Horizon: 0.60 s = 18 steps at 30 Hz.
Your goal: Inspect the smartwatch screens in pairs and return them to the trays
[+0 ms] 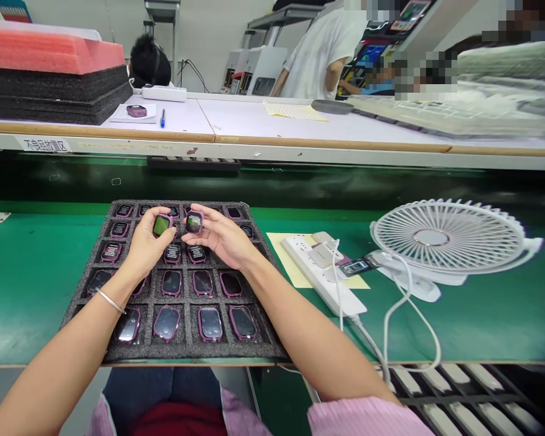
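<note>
One green-screened watch [161, 225] sits pinched in our left hand [146, 240]; one darker watch [194, 222] is gripped by our right hand [223, 237], just beside it. Beneath both hands we see one foam tray [188, 352], and right of them, one power strip [322, 280] and one fan [431, 237].

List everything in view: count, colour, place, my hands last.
Bench: one, green, foreground
Foam tray: one, dark grey, on bench
Tray watches: over a dozen, purple-rimmed, in compartments
Held watches: two, purple-rimmed, above tray
Power strip: one, white, right of tray
Bench sheet: one, yellow, under strip
Fan: one, white, bench right
Cables: several, white, around fan
Shelf: one, white, behind bench
Foam stack: one, pink over black, shelf left
Shelf watch: one, purple, on white paper
Pen: one, blue, beside paper
Other people: at least two, beyond shelf
Left hand: one, bare, holding watch
Right hand: one, bare, holding watch
</note>
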Each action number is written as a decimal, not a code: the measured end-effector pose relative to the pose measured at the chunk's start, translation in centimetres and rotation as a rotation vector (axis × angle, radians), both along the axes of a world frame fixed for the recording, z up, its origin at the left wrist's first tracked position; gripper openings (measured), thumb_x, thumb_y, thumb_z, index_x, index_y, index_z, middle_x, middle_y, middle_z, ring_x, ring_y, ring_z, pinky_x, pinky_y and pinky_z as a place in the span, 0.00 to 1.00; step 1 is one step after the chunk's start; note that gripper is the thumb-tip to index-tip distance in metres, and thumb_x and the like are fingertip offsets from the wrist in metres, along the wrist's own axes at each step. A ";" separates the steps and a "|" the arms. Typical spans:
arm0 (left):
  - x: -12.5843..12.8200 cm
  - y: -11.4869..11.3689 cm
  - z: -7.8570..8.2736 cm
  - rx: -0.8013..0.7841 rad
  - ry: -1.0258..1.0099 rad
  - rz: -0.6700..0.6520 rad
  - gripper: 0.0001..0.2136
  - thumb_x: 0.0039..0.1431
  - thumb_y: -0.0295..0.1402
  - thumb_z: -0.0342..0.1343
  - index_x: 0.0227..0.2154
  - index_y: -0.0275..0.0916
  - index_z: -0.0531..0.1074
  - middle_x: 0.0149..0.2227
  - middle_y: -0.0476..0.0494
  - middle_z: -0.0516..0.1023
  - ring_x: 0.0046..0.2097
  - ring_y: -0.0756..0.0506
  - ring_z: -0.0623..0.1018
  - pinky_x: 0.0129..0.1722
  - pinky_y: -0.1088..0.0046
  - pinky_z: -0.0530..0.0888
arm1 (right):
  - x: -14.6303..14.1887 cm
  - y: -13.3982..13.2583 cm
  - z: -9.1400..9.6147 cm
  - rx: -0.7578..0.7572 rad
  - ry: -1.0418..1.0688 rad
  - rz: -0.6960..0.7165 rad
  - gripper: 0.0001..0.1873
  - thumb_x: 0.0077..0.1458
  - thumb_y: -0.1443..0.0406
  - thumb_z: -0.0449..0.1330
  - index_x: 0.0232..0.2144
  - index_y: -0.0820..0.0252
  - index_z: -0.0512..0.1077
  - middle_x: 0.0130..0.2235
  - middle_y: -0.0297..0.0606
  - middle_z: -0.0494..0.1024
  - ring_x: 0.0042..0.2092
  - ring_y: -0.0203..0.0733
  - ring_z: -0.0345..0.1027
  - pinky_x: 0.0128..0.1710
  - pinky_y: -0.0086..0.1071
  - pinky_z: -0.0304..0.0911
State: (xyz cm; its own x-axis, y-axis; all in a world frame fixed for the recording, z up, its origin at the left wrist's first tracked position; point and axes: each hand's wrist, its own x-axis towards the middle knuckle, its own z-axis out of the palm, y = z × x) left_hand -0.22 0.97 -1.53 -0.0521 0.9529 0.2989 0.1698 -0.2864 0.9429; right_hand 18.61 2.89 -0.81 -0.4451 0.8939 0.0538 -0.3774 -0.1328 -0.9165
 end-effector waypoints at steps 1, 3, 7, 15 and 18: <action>0.1 0.0 -0.1 -0.015 -0.006 -0.025 0.21 0.49 0.34 0.61 0.48 0.40 0.67 0.42 0.47 0.72 0.41 0.48 0.71 0.42 0.71 0.68 | 0.3 0.0 0.3 0.004 0.001 0.000 0.21 0.56 0.66 0.62 0.53 0.52 0.69 0.42 0.35 0.81 0.39 0.42 0.80 0.46 0.41 0.75; 0.6 -0.1 -0.4 -0.062 -0.015 -0.093 0.26 0.46 0.34 0.63 0.50 0.40 0.65 0.43 0.46 0.73 0.42 0.47 0.72 0.42 0.71 0.69 | 1.1 -0.1 1.0 0.017 -0.008 -0.010 0.25 0.52 0.69 0.65 0.53 0.51 0.69 0.44 0.34 0.80 0.39 0.41 0.80 0.44 0.38 0.75; 2.4 -0.2 -0.9 -0.122 0.087 -0.212 0.27 0.45 0.31 0.61 0.51 0.38 0.64 0.43 0.44 0.74 0.38 0.48 0.74 0.38 0.71 0.70 | 3.4 -0.2 2.1 0.030 -0.048 -0.066 0.27 0.48 0.68 0.70 0.50 0.53 0.69 0.41 0.35 0.81 0.32 0.36 0.77 0.32 0.30 0.72; 7.0 -0.2 0.3 0.017 0.636 -0.374 0.21 0.49 0.28 0.59 0.48 0.39 0.68 0.41 0.43 0.77 0.41 0.41 0.77 0.44 0.62 0.73 | 7.7 -1.4 1.2 0.006 -0.154 -0.263 0.20 0.46 0.56 0.72 0.37 0.58 0.70 0.32 0.33 0.81 0.19 0.31 0.67 0.17 0.25 0.60; 8.9 0.3 0.0 0.104 0.880 -0.333 0.21 0.50 0.31 0.61 0.49 0.36 0.70 0.47 0.37 0.74 0.50 0.36 0.74 0.52 0.59 0.71 | 9.2 -2.0 0.6 -0.029 -0.125 -0.256 0.14 0.49 0.61 0.67 0.38 0.58 0.71 0.35 0.37 0.82 0.21 0.34 0.70 0.18 0.28 0.62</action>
State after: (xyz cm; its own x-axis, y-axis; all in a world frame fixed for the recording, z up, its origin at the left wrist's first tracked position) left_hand 8.65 1.24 -1.53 0.5023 0.8445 0.1857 0.7021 -0.5237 0.4825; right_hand 27.77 0.86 -0.22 -0.2067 0.9783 -0.0149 -0.2859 -0.0749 -0.9553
